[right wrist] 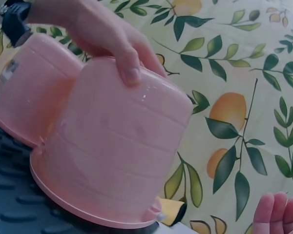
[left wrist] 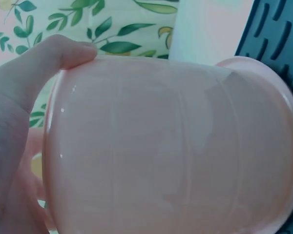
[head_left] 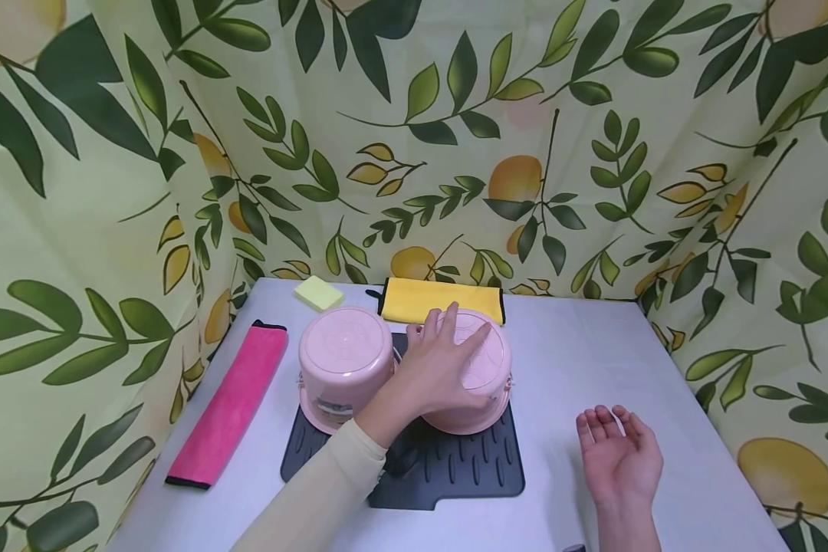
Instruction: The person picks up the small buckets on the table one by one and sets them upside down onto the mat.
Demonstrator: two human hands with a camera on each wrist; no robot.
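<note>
Two pink buckets stand upside down, side by side, on a dark ridged drying mat (head_left: 469, 471). Spread over the upturned base of the right-hand bucket (head_left: 491, 360), my left hand (head_left: 435, 372) grips it. The left wrist view shows its thumb (left wrist: 78, 54) bent over the base edge, with other fingers partly hidden behind the bucket (left wrist: 161, 146). My left forearm passes in front of the other bucket (head_left: 345, 345), which has a label low on its side. Over the right part of the table, my right hand (head_left: 621, 456) is held palm up with relaxed fingers, holding nothing.
A folded yellow cloth (head_left: 421, 300) with black edging lies behind the buckets, beside a pale yellow sponge (head_left: 319, 294). Along the left lies a folded pink cloth (head_left: 231, 406). Leaf-patterned curtains (head_left: 455, 153) close in the white table (head_left: 566, 360) at the back and sides.
</note>
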